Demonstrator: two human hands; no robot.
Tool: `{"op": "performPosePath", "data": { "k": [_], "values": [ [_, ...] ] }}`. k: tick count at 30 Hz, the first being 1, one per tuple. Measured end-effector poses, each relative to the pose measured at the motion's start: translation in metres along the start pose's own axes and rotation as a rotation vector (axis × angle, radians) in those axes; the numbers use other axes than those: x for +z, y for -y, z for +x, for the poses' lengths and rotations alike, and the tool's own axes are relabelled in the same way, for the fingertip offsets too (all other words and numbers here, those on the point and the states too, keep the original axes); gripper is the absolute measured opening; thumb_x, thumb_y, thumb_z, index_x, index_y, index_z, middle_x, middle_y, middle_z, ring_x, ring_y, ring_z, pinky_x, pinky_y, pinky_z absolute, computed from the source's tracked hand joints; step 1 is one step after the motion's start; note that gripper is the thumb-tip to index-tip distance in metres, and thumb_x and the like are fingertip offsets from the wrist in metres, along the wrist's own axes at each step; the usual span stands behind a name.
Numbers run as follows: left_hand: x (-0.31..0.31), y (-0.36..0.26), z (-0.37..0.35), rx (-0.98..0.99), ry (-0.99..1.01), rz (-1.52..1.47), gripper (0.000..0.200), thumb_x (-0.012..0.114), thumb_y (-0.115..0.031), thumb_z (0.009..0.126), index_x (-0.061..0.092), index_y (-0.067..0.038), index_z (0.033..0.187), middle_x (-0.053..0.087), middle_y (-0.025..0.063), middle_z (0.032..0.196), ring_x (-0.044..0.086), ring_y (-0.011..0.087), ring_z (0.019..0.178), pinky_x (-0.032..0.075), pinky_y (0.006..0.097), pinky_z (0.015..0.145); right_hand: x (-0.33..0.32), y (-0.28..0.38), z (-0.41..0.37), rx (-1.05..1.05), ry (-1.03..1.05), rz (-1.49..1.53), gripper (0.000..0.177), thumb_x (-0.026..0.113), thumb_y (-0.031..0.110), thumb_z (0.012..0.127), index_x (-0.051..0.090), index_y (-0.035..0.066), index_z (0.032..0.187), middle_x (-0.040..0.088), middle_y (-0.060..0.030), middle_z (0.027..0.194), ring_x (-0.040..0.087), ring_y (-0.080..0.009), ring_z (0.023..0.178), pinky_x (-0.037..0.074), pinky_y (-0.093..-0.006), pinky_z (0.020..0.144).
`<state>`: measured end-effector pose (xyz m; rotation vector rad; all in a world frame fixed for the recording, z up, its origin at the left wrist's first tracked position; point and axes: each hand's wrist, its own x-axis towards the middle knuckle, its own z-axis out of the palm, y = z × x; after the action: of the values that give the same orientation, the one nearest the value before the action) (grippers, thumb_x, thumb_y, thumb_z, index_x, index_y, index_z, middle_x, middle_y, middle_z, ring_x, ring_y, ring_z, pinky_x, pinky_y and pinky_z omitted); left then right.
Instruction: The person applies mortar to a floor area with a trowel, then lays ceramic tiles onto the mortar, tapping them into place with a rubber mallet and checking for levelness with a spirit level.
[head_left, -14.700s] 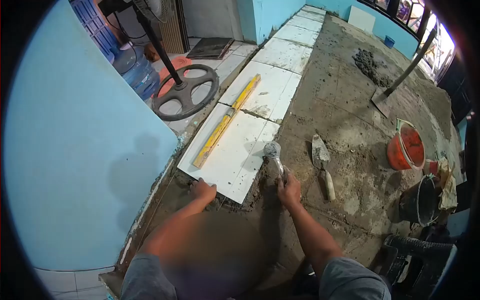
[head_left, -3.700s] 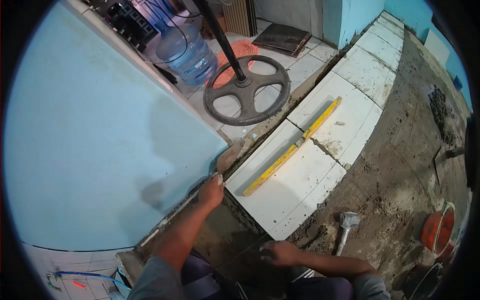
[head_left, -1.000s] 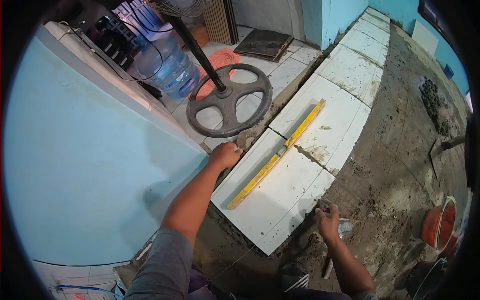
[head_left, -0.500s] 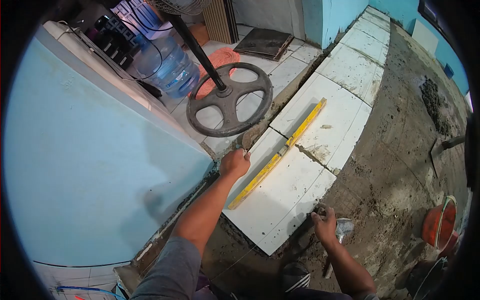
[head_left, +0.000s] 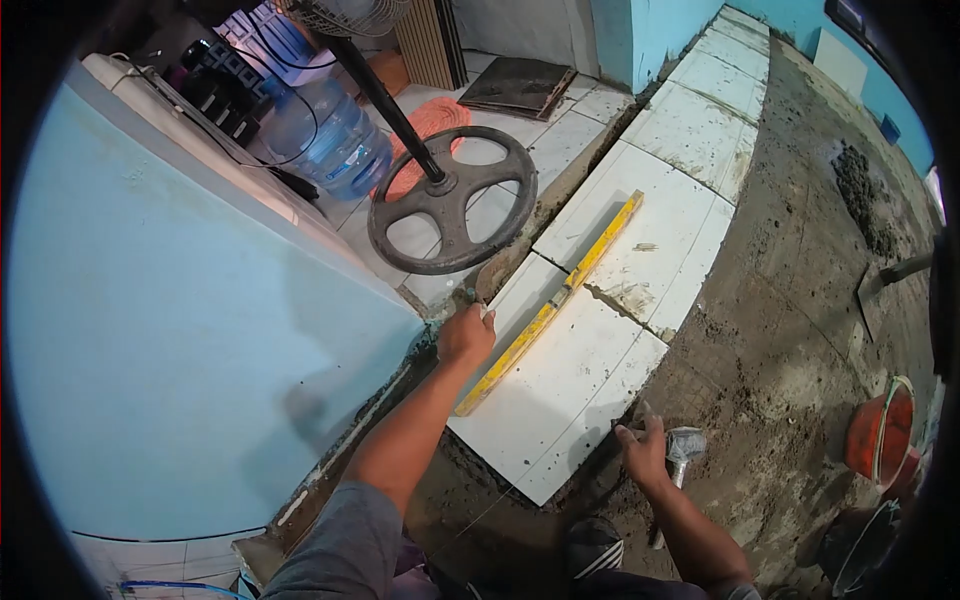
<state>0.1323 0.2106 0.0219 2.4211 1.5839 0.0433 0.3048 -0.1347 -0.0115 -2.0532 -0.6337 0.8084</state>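
Observation:
My left hand is closed at the left edge of the nearest white tile; whatever its curled fingers hold is hidden. A yellow spirit level lies lengthwise over this tile and the white tile beyond. Beside the near tile's right edge is my right hand, thumb and fingers apart, with no held object visible. A mallet with a greyish head lies on the rough floor just right of that hand, its handle partly behind my forearm.
A fan's round base stands left of the tile row, near a large water bottle. A light blue wall fills the left side. Rough mortar floor lies right, with an orange bucket and a dark mortar heap.
My right hand's fingers have opened and stretched out more beside the tile edge. My left hand stays by the left edge. The whole view has shifted slightly.

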Motion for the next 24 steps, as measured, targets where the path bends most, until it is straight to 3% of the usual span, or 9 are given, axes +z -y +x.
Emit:
{"op": "performPosePath", "data": {
  "k": [7,12,13,15,16,17,19,21,24],
  "values": [
    [-0.011,0.005,-0.006,-0.063,-0.094,-0.092,0.042,0.057,-0.041,0.102,0.069,-0.003,0.118,0.073,0.0218,0.109,0.069,0.0410,0.104,0.054,0.0503,0.091,0.007,0.013,-0.003,-0.024,-0.016,-0.036,0.069,0.075,0.019,0.087,0.049,-0.004,0.147,0.053,-0.0292,0.136,0.051,-0.0448,0.131,0.042,-0.0479,0.111],
    [-0.018,0.009,-0.054,-0.195,-0.202,-0.340,0.044,0.058,-0.040,0.103,0.068,0.000,0.117,0.072,0.0256,0.110,0.068,0.0450,0.105,0.053,0.0478,0.087,-0.006,0.027,-0.022,-0.132,-0.057,-0.093,0.058,0.073,0.018,0.089,0.056,-0.002,0.140,0.060,-0.0287,0.125,0.055,-0.0435,0.127,0.044,-0.0480,0.108],
    [-0.011,0.004,-0.069,-0.104,-0.364,-0.468,0.044,0.057,-0.040,0.105,0.066,0.003,0.109,0.072,0.0254,0.098,0.069,0.0445,0.093,0.053,0.0483,0.080,-0.008,0.030,-0.025,-0.183,-0.057,-0.130,0.055,0.073,0.018,0.090,0.057,-0.001,0.139,0.062,-0.0279,0.123,0.056,-0.0427,0.125,0.045,-0.0479,0.107],
    [-0.010,-0.017,-0.106,-0.184,-0.233,-0.639,0.044,0.055,-0.040,0.106,0.064,0.003,0.102,0.070,0.0186,0.084,0.069,0.0328,0.080,0.053,0.0440,0.072,-0.009,0.043,-0.031,-0.206,0.085,-0.056,0.050,0.072,0.017,0.090,0.060,-0.001,0.136,0.064,-0.0256,0.120,0.060,-0.0399,0.119,0.047,-0.0467,0.104],
    [-0.007,-0.037,-0.126,-0.287,-0.129,-0.890,0.041,0.053,-0.038,0.108,0.063,0.001,0.098,0.065,0.0083,0.080,0.063,0.0201,0.073,0.051,0.0373,0.066,-0.009,0.051,-0.036,-0.215,0.157,-0.020,0.048,0.071,0.017,0.091,0.061,-0.001,0.135,0.065,-0.0245,0.118,0.061,-0.0385,0.116,0.048,-0.0461,0.102],
    [0.024,-0.043,-0.146,-0.208,-0.111,-1.097,0.035,0.051,-0.034,0.109,0.065,-0.002,0.108,0.062,0.0031,0.087,0.061,0.0137,0.077,0.050,0.0316,0.065,-0.005,0.058,-0.041,-0.204,0.217,0.059,0.042,0.070,0.015,0.092,0.063,-0.001,0.131,0.066,-0.0211,0.116,0.064,-0.0340,0.110,0.050,-0.0428,0.098],
    [0.004,-0.101,-0.186,-0.206,0.047,-1.330,0.037,0.053,-0.030,0.109,0.063,0.000,0.128,0.063,0.0034,0.099,0.058,0.0128,0.091,0.050,0.0296,0.083,0.003,0.052,-0.048,-0.215,0.344,0.192,0.042,0.069,0.015,0.092,0.062,0.000,0.131,0.066,-0.0201,0.116,0.064,-0.0320,0.109,0.050,-0.0411,0.097],
    [0.025,-0.135,-0.214,-0.178,0.138,-1.328,0.039,0.056,-0.033,0.109,0.064,0.000,0.127,0.068,0.0064,0.109,0.061,0.0150,0.101,0.049,0.0324,0.092,0.006,0.044,-0.061,-0.321,0.333,0.323,0.044,0.068,0.017,0.093,0.059,0.000,0.133,0.065,-0.0175,0.118,0.064,-0.0291,0.107,0.050,-0.0392,0.096],
    [0.042,-0.164,-0.238,0.011,0.194,-1.240,0.036,0.056,-0.029,0.109,0.064,0.001,0.128,0.067,0.0100,0.120,0.062,0.0170,0.106,0.049,0.0323,0.095,0.011,0.007,-0.073,-0.054,0.198,0.514,0.047,0.067,0.015,0.092,0.056,0.001,0.135,0.063,-0.0172,0.120,0.063,-0.0282,0.108,0.049,-0.0384,0.096]
  ]
}}
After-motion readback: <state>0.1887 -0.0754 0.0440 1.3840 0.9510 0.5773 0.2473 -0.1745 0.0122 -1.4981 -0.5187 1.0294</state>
